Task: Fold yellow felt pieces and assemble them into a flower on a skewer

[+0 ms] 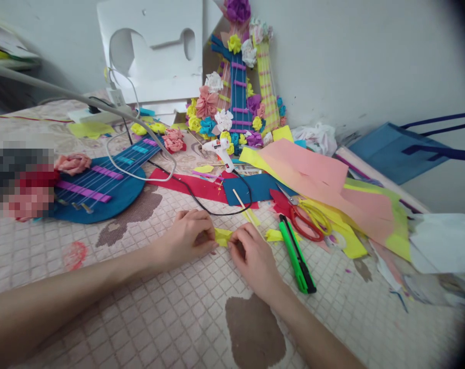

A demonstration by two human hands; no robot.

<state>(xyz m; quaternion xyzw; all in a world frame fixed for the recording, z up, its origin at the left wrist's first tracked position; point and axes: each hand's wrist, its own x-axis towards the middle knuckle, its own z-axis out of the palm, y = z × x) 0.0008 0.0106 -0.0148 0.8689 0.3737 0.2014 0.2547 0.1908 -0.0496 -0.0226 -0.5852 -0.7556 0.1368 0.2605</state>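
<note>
Yellow paper strip (223, 237) is pinched by left hand (194, 233) and right hand (254, 254); hot-glue gun (219, 147) lies nearer the far edge of the desk (166, 318).

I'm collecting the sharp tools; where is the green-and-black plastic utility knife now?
In the head view, the utility knife lies right of centre on the pale diamond-patterned tablecloth, just right of the right hand, beside a looped red scissor handle.
</note>
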